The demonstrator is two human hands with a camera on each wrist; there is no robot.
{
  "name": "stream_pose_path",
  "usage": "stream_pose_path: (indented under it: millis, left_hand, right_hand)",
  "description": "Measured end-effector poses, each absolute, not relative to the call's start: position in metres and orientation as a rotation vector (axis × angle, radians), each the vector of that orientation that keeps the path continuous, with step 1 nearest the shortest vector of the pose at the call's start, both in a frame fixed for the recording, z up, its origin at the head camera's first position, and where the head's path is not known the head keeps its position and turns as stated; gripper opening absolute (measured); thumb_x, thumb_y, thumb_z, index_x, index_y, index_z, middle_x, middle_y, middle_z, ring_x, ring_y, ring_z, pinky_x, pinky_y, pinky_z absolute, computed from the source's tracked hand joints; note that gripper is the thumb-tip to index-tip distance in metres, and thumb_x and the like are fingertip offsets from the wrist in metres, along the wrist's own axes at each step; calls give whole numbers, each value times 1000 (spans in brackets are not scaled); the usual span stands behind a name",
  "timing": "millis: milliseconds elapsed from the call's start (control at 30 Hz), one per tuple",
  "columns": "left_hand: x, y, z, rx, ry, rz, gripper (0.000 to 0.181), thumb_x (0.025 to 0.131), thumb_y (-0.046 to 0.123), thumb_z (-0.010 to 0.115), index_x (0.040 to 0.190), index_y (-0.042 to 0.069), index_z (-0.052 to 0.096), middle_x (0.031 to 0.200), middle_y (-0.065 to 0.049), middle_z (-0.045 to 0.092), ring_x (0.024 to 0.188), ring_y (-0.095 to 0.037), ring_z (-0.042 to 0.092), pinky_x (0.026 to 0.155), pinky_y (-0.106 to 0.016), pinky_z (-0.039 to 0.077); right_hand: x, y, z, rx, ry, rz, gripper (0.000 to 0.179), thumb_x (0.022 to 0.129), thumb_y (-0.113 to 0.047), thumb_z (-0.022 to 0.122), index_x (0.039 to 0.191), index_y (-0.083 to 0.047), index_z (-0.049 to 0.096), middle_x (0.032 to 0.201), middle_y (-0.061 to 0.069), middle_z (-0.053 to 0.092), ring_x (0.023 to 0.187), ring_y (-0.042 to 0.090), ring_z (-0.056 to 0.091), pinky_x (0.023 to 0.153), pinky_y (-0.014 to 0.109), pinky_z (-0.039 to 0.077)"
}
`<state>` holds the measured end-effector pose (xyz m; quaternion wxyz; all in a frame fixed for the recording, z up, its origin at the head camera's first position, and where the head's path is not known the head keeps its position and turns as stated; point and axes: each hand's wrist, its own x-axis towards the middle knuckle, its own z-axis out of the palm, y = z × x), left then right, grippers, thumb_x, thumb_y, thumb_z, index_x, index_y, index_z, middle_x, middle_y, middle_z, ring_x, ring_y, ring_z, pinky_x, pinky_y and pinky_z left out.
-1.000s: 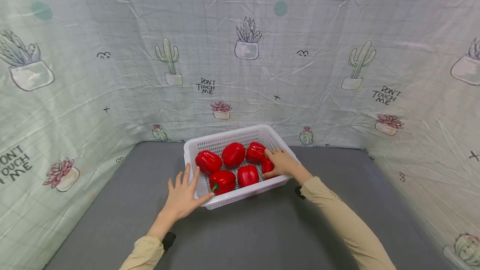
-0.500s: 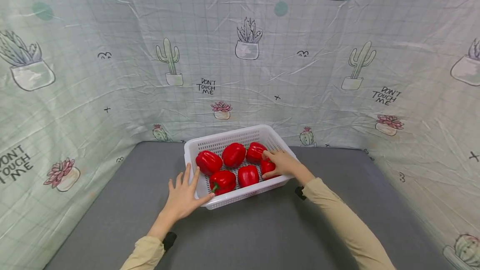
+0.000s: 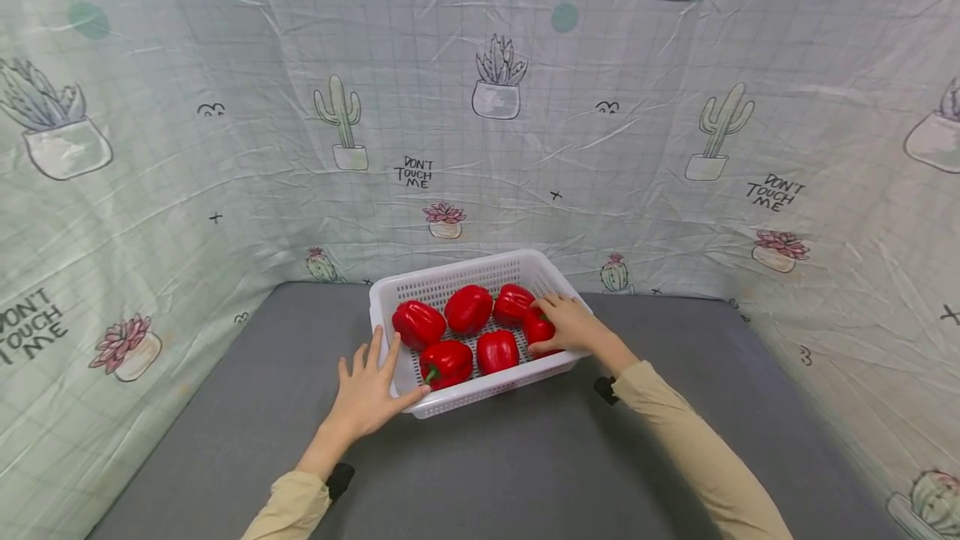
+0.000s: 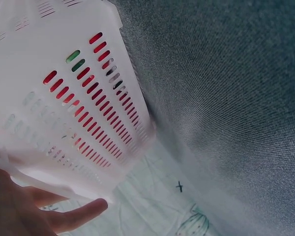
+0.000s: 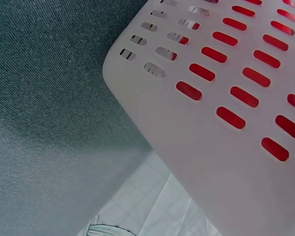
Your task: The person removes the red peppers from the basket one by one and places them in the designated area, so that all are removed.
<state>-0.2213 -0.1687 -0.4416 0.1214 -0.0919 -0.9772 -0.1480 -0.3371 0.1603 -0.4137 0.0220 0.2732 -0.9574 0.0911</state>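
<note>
A white plastic basket (image 3: 491, 388) with slotted walls holds several glossy red bell peppers. Over its right end, my right hand (image 3: 573, 325) grips a bell pepper (image 3: 537, 330), thumb at the near side and fingers at the far side. Part of that pepper is hidden under the palm. At the front left corner rests my left hand (image 3: 363, 394), its fingers spread along the rim. Those fingers (image 4: 81, 216) also show beside the basket wall (image 4: 19, 83) in the left wrist view. The right wrist view shows the basket's slotted wall (image 5: 187, 132) but no hand.
Close to the gripped pepper lie a bell pepper (image 3: 512, 305) at the back and another bell pepper (image 3: 497, 351) in front. A green-stemmed bell pepper (image 3: 447, 363) lies near the left hand. Behind the grey tabletop (image 3: 480, 473) hangs a cactus-print curtain (image 3: 405, 90).
The right hand has shifted slightly, and more of the pepper under it shows now. The left hand and the basket stay in place.
</note>
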Motion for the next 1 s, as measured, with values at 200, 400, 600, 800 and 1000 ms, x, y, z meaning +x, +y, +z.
stream_pose_path:
  millis: [200, 400, 600, 800, 1000]
  left_hand:
    - [-220, -169, -441, -264, -2857, -438, 93, 71, 65, 53, 141, 10, 27, 148, -19, 17, 122, -44, 31, 92, -72, 17]
    - [-221, -169, -441, -269, -2873, -413, 93, 71, 66, 52, 141, 10, 27, 148, -19, 17, 122, -43, 31, 92, -72, 16]
    - [-223, -168, -439, -271, -2869, -377, 93, 70, 66, 53, 140, 10, 28, 146, -20, 20, 121, -43, 33, 91, -73, 16]
    - [-223, -167, -436, -277, -2869, -359, 94, 70, 68, 51, 140, 9, 28, 146, -20, 21, 121, -42, 34, 90, -73, 17]
    - [-222, -167, -438, -271, -2879, -356, 95, 70, 69, 50, 140, 9, 27, 147, -19, 19, 122, -41, 35, 90, -73, 17]
  right_hand:
    - [-331, 164, -412, 783, -2932, 321, 72, 68, -50, 69, 124, -13, 46, 123, 13, 49, 115, 32, 42, 98, 54, 31]
    - [-325, 170, -412, 786, -2847, 342, 70, 66, -46, 72, 122, -12, 48, 119, 13, 51, 111, 33, 41, 94, 52, 32]
    - [-318, 178, -409, 784, -2767, 337, 68, 67, -44, 73, 122, -14, 48, 117, 11, 52, 106, 31, 41, 88, 49, 34]
    - [-310, 190, -404, 749, -2724, 355, 70, 67, -45, 72, 124, -13, 46, 118, 12, 50, 105, 30, 39, 84, 49, 35]
    - [-307, 196, -406, 775, -2639, 394, 72, 65, -42, 75, 124, -12, 46, 117, 13, 50, 104, 29, 38, 81, 47, 35]
